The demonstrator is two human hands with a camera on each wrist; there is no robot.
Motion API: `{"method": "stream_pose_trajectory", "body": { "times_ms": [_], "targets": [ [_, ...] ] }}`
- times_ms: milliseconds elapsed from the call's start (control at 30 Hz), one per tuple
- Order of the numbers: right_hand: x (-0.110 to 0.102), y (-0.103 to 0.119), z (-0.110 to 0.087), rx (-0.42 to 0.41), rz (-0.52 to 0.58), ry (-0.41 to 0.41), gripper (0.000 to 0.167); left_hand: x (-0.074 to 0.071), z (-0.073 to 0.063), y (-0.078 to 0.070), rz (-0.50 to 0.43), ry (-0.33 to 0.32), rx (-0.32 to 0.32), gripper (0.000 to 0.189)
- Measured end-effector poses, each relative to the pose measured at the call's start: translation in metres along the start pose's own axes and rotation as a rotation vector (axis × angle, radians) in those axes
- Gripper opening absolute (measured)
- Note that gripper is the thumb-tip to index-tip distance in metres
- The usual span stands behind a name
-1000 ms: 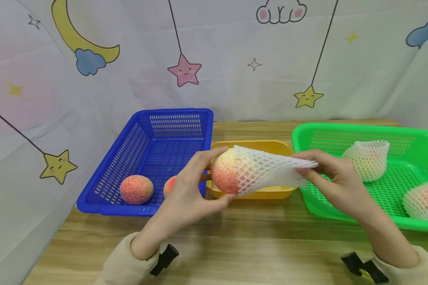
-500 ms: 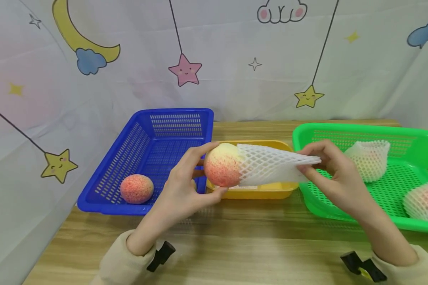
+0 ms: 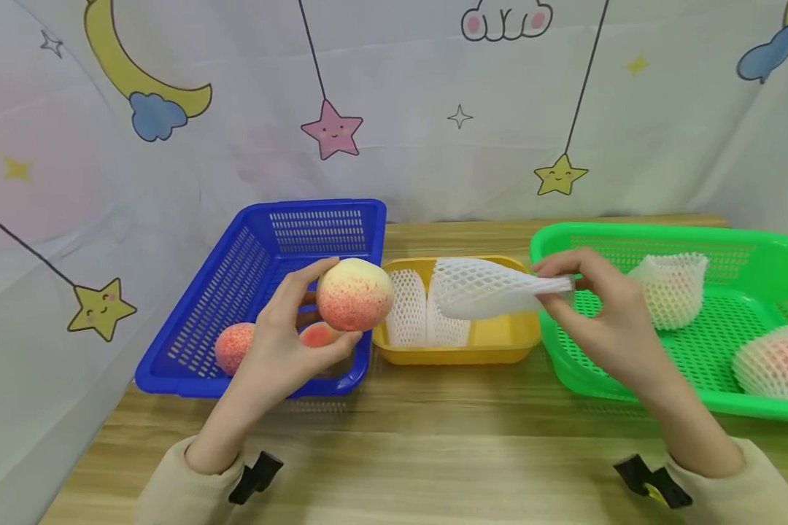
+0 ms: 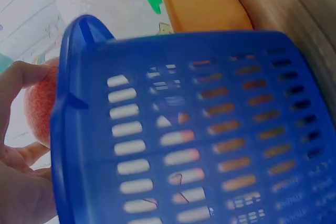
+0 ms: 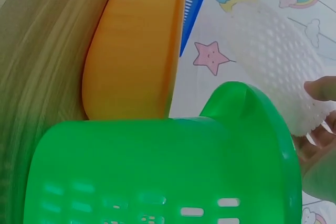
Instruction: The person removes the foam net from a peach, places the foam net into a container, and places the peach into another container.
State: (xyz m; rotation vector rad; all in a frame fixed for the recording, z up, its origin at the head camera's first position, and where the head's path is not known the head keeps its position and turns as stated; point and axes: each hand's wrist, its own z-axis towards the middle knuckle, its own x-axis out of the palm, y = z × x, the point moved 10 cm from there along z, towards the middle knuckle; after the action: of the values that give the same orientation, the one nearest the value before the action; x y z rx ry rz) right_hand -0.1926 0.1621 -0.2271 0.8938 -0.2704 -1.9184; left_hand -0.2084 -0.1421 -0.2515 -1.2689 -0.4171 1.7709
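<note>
Backdrop (image 3: 400,58), white w/ cartoon prints (image 3: 333,130), filled the rear; wood-grain counter (image 3: 460,467) ran in front. Green basket (image 3: 630,230) stood at R side of view w/ 2 netted peaches (image 3: 671,295) inside. Blue basket (image 3: 171,383) at L side held at least 2 loose peaches (image 3: 232,346), partly covered by L hand (image 3: 289,328). Yellow tray (image 3: 456,356) sat btwn the baskets, w/ 2 spare nets (image 3: 406,310) lying in it.

R hand (image 3: 594,299) pinched the narrow tail of an empty net (image 3: 482,290) above the tray. L hand pinched a bare peach (image 3: 354,294) btwn thumb & fingers, up over the blue basket's near R corner. Peach & net were apart, net's wide end facing the peach.

Step in hand, by my read: peach & net handled as a pair, one per hand. Doing it well prob. called for a light, steady grip, as the foam-like peach could dent; fingertips off the side facing the net; net held by its tail only, so the mouth stayed loose; no hard tugs, since thin mesh could poss. tear; both kept clear of basket rims, lest the mesh snag.

Brands/labels: none seen. No writing legible in any view; wrist views were blurry, so tiny marks couldn't be ruled out.
</note>
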Motion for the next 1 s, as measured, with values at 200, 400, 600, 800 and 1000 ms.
{"method": "stream_pose_trajectory", "body": {
  "times_ms": [200,400,600,800,1000],
  "targets": [
    [0.010,0.004,-0.001,-0.079,-0.121,-0.026,0.030,-0.014,-0.001,0.019,0.042,-0.037,-0.039,0.080],
    [0.022,0.006,0.000,-0.095,-0.279,-0.013,0.024,-0.021,-0.003,0.037,0.111,-0.063,-0.079,0.081],
    [0.034,0.009,0.001,-0.132,-0.391,-0.020,0.023,-0.030,-0.007,0.050,0.178,-0.105,-0.119,0.081],
    [0.054,0.002,0.000,-0.165,-0.554,0.028,0.024,-0.035,-0.007,0.060,0.256,-0.118,-0.157,0.077],
    [0.073,-0.006,-0.001,-0.195,-0.655,0.077,0.022,-0.041,-0.006,0.069,0.400,-0.103,-0.224,0.072]
  ]
}}
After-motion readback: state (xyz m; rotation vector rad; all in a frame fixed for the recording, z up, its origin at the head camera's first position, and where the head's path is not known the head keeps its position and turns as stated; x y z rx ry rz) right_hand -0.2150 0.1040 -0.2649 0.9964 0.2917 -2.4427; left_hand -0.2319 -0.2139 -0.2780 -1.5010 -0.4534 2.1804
